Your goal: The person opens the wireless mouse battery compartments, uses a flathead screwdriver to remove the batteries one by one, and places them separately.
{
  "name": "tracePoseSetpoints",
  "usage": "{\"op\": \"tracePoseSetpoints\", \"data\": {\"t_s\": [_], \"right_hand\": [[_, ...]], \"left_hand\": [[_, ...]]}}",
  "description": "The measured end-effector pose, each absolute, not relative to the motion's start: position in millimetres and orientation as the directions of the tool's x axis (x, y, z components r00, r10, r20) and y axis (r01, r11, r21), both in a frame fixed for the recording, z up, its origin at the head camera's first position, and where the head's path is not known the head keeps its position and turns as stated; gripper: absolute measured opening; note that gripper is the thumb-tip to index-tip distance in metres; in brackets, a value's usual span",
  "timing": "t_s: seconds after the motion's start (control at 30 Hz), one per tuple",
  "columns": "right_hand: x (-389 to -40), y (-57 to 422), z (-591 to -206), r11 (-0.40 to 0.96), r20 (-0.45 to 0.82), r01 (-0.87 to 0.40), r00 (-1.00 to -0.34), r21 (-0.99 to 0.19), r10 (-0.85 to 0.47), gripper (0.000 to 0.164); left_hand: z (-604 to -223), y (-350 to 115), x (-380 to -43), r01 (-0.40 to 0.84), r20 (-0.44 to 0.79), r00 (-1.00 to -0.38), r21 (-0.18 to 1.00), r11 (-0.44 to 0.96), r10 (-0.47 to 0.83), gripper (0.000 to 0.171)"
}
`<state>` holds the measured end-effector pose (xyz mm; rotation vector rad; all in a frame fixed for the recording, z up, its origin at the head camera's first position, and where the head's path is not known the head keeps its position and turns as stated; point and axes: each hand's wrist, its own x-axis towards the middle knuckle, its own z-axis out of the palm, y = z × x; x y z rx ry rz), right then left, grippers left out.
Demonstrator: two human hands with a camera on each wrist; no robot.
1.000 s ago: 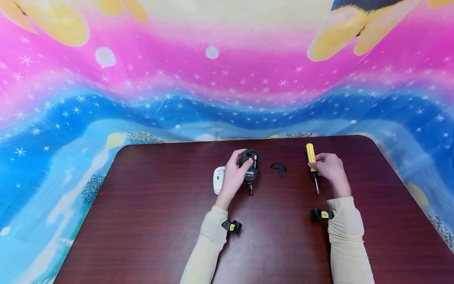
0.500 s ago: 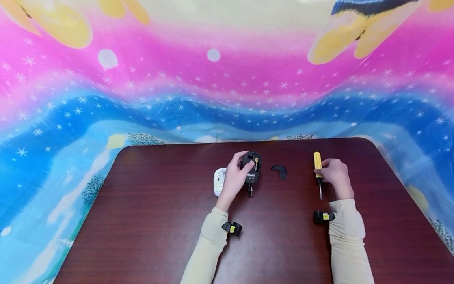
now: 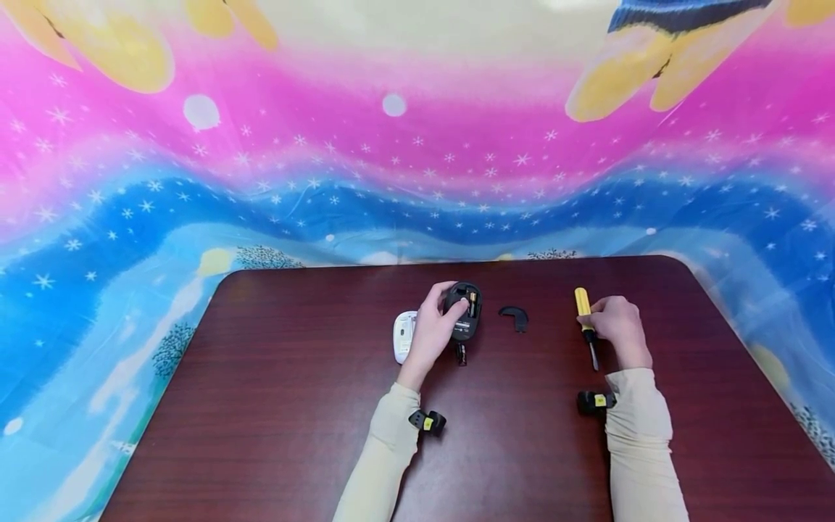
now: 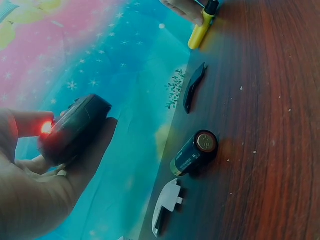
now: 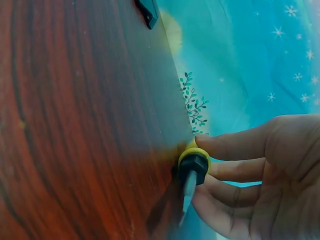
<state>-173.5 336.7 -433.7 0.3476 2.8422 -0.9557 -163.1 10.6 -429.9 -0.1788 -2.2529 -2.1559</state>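
Note:
My left hand (image 3: 433,322) grips a black computer mouse (image 3: 471,319), underside up, thumb pressed on its base. In the left wrist view a red light glows at the thumb by the mouse (image 4: 82,125). One battery (image 3: 472,303) sits in its uncovered compartment. A loose dark battery (image 3: 462,354) lies on the table just below the mouse. My right hand (image 3: 618,326) pinches a screwdriver (image 3: 583,308) by its yellow handle, with the metal shaft pointing toward me. In the right wrist view, thumb and fingers hold the screwdriver (image 5: 194,165) close beside the tabletop.
Between the hands lies a curved black cover (image 3: 515,317). Partly behind my left wrist is a white mouse-shaped piece (image 3: 403,337). The dark wooden table (image 3: 293,406) ends at a patterned cloth (image 3: 326,181) hung behind it.
My right hand has moved the screwdriver to the right and toward me, and its shaft has tilted slightly. My left hand keeps its hold on the mouse.

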Motion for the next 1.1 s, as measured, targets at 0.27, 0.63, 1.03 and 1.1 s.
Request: {"op": "tracePoseSetpoints", "data": {"t_s": [0.27, 0.63, 1.03, 1.1], "right_hand": [[-170, 315, -417, 0.803, 0.059, 0.094, -0.985, -0.588, 0.159, 0.043], [-172, 260, -401, 0.637, 0.105, -0.128, -0.992, -0.760, -0.074, 0.041], [-173, 212, -407, 0.446, 0.054, -0.192, -0.951, -0.874, -0.304, 0.046], [-174, 207, -409, 0.384, 0.050, -0.179, -0.945, -0.906, -0.323, 0.047]], "left_hand": [[-432, 11, -162, 0.083, 0.081, -0.995, 0.996, 0.040, 0.052, 0.036], [-434, 14, -161, 0.077, 0.076, -0.996, 0.997, 0.019, 0.040, 0.037], [-434, 16, -162, 0.048, 0.047, -0.999, 0.996, -0.076, -0.010, 0.036], [-435, 16, -162, 0.049, 0.047, -0.999, 0.996, -0.072, -0.023, 0.037]]}}
